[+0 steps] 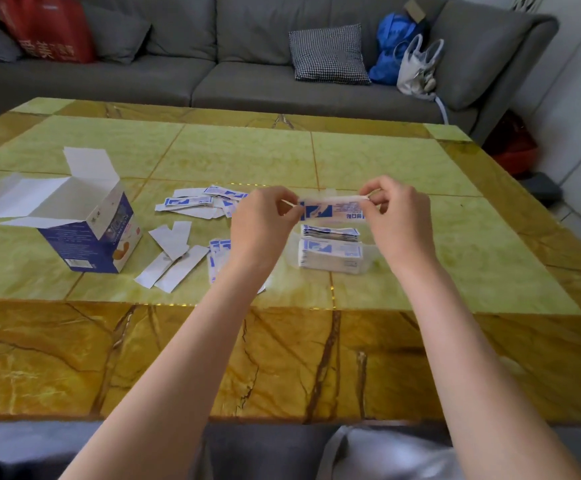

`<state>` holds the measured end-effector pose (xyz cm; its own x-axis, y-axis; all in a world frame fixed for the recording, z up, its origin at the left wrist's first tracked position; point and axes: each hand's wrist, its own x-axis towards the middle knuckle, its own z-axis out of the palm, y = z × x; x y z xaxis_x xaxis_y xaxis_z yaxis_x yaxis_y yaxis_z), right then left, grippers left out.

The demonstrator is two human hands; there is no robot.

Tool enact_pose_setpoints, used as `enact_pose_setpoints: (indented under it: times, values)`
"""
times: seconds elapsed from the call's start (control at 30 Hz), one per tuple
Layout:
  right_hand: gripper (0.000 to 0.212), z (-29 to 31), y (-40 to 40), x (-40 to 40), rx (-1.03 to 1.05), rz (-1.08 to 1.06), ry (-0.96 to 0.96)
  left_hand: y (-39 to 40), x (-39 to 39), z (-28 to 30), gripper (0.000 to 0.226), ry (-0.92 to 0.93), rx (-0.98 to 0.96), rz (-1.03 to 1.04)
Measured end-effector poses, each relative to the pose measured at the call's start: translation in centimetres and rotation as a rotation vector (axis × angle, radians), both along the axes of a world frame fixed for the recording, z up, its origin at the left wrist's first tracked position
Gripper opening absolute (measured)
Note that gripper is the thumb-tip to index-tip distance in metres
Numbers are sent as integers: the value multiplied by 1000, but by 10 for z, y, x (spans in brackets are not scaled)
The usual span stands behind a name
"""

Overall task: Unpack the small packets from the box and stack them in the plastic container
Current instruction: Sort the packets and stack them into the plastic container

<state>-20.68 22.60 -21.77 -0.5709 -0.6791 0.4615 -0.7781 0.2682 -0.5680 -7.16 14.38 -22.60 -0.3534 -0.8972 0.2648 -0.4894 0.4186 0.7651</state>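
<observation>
**Packet held lengthwise between two hands above the container**

The tabletop (420,161), green stone with a brown marbled border, runs wide; its near strip and whole right half lie bare. Toward the left edge stands the box (88,233), blue and white, top flaps open, its print too small to read. Right of centre sits the clear plastic container (368,254), holding a stack of packets (330,252) lying flat, long axes running left to right. Loose packets (199,204) are scattered between box and container toward the far side, with more strips (171,258) nearer, just right of the box.

Above the container, both hands hold one packet (330,209) level, long axis parallel to the near edge. The left hand (265,226) pinches its left end between thumb and fingers; the right hand (400,216) pinches the right end. Its blue print shows upside down; the characters read "创口贴".
</observation>
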Motion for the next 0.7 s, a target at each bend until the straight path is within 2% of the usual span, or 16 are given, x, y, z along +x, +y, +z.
enact_pose_setpoints:
  times: [0.13,0.33,0.5,0.7]
  values:
    - [11,-14,-6,-13,131,-42,38,-1,-15,-9,17,-224,-176,5]
    - [14,-24,-10,-16,289,-6,32,-8,-24,-15,21,-476,-291,1]
    - [15,-24,-8,-15,337,-14,44,-9,-24,-19,26,-610,-382,8]
    - [21,-20,-5,-12,401,-16,113,-9,-24,-18,30,-684,-374,-24]
